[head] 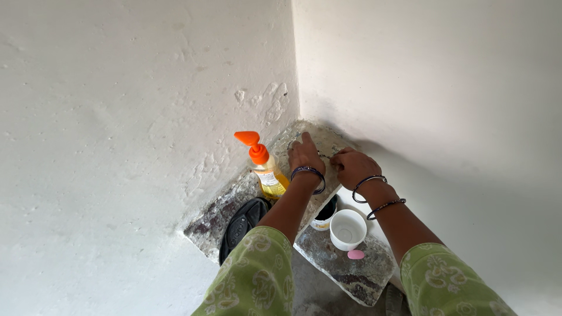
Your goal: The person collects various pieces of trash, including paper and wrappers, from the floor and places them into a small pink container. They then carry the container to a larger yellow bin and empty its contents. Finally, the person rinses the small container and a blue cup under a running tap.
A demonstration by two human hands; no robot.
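Green patterned sleeves [257,275] fill the bottom of the view, one on each forearm, both reaching up toward a corner where two white walls [134,88] meet. Just beyond the sleeves, on a lower stone shelf [351,272], sit a small pink soap piece [356,254], a white cup [348,229] standing upright and open, and, just behind it, a dark-lidded jar [325,214]. To the left of these a black sandal [241,225] leans against the edge of the upper stone shelf [216,219]. Farther up, a yellow pump bottle [264,167] with an orange top stands upright on that upper shelf, just beside the left wrist and its dark bangles. The left hand [305,157] lies flat on the shelf near the corner, fingers stretched out together, gripping nothing. The right hand [353,167], close beside it, is curled loosely with fingertips pinched; whether anything is between them I cannot tell.
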